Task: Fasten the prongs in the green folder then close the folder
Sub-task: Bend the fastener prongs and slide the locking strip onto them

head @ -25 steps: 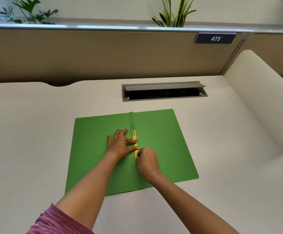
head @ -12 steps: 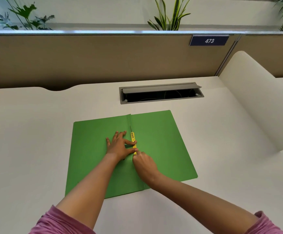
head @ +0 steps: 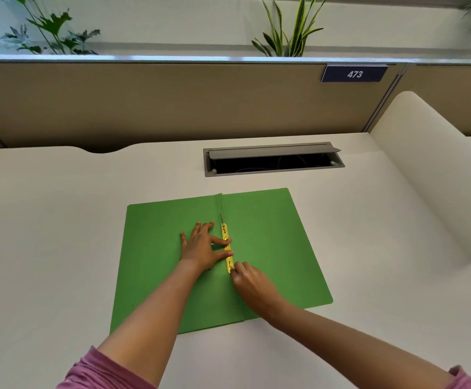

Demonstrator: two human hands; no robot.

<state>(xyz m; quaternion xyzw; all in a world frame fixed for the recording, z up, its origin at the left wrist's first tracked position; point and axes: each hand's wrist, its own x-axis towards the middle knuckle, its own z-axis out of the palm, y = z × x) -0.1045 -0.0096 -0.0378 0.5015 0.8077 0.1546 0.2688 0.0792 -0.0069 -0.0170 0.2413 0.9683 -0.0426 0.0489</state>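
The green folder (head: 271,234) lies open and flat on the white desk, its spine running away from me. Along the spine sits a yellow fastener strip (head: 225,234) with a thin prong sticking out past its far end. My left hand (head: 200,248) rests flat on the left cover, its thumb and forefinger pressing on the middle of the strip. My right hand (head: 249,279) is at the strip's near end, fingertips pinched on it; the near prong is hidden under the fingers.
A grey cable hatch (head: 273,161) stands open in the desk behind the folder. A tan partition with a "473" sign (head: 354,73) closes the back. A curved white divider (head: 425,175) rises on the right.
My right hand slid a little along the near end of the strip. The left hand stayed pressed on the strip. The view shifted slightly.
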